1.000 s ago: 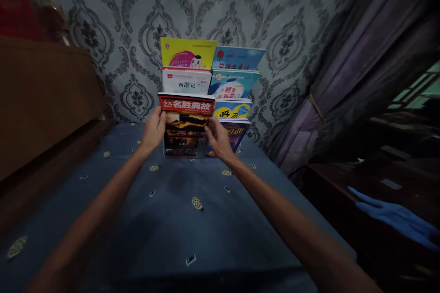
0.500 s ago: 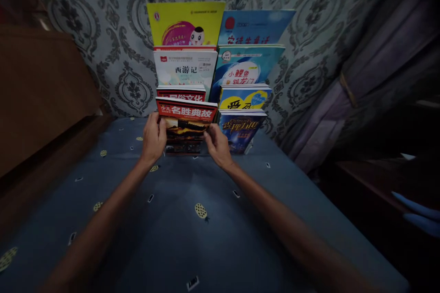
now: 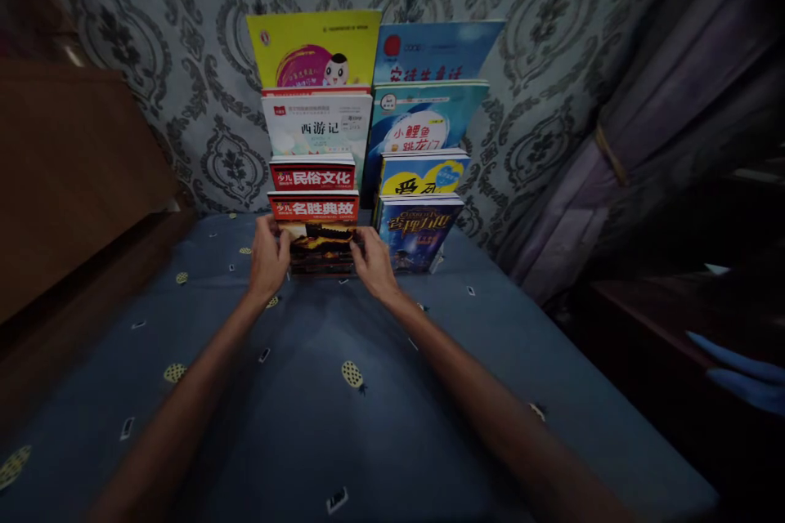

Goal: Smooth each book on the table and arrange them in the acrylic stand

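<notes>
My left hand (image 3: 268,258) grips the left edge of a red book (image 3: 316,210) with white Chinese lettering and a landscape picture on its cover. Its right edge is held by my right hand (image 3: 374,261), thumb in front. The book stands nearly upright at the front left of a tiered set of books; whatever supports it is mostly hidden. Just behind it rises another red book (image 3: 312,176), then a white book (image 3: 319,124) and a yellow book (image 3: 316,41). Beside my right hand is a dark blue book (image 3: 420,233).
Further back on the right stand a yellow-and-blue book (image 3: 423,173), a teal book (image 3: 432,118) and a blue book (image 3: 438,49). A blue patterned sheet (image 3: 307,425) lies underneath. Patterned wallpaper (image 3: 236,155) is behind, a brown wooden panel (image 3: 67,180) left, a tied curtain (image 3: 570,204) right.
The front red book has gone down and straightened between my hands. More of the red book behind it shows. The whole view has shifted slightly, with the books further left.
</notes>
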{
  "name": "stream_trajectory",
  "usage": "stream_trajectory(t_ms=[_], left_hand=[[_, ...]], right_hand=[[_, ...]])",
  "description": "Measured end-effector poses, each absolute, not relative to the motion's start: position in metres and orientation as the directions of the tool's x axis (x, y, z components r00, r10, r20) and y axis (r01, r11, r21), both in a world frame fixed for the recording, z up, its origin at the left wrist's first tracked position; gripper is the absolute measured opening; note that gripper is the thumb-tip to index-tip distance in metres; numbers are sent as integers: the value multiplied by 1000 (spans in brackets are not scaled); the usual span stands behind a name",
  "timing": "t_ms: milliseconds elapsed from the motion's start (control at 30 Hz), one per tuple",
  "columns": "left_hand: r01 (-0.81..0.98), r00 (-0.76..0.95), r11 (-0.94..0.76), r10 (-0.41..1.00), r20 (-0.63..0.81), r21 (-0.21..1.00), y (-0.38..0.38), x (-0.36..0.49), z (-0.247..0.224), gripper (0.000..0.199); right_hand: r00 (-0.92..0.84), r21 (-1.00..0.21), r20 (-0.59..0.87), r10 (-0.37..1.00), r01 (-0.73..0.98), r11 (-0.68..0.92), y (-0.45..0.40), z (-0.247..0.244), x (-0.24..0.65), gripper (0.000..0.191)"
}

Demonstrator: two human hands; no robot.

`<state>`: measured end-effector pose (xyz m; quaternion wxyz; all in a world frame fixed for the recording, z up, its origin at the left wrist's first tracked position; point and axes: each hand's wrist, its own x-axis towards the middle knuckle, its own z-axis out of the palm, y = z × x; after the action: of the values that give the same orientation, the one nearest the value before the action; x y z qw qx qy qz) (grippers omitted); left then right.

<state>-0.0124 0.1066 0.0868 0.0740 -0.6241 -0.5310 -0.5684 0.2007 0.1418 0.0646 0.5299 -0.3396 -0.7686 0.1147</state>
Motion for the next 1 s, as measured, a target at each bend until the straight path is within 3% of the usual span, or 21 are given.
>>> stream_trajectory(t_ms=[100,200,433,633,1000], left_hand=[[763,-215,-420,554,804,492,105,-12,90,57],[804,-156,-414,544,824,426,103,-11,95,70],[833,-124,-392,556,822,390,98,-9,95,69],[902,-82,-294,603,794,317,93,-4,102,69],[964,-112,-111,658,745,243,94,1,108,58]], right_hand=[[-189,-532,734,652,435,726,142,61,197,22],[-169,-530,721,672,491,692,141,58,194,25],[-160,-493,587,794,707,507,122,72,189,29],[-157,-410,379,912,855,317,106,94,186,22],[-160,-378,316,935,883,278,106,93,186,20]])
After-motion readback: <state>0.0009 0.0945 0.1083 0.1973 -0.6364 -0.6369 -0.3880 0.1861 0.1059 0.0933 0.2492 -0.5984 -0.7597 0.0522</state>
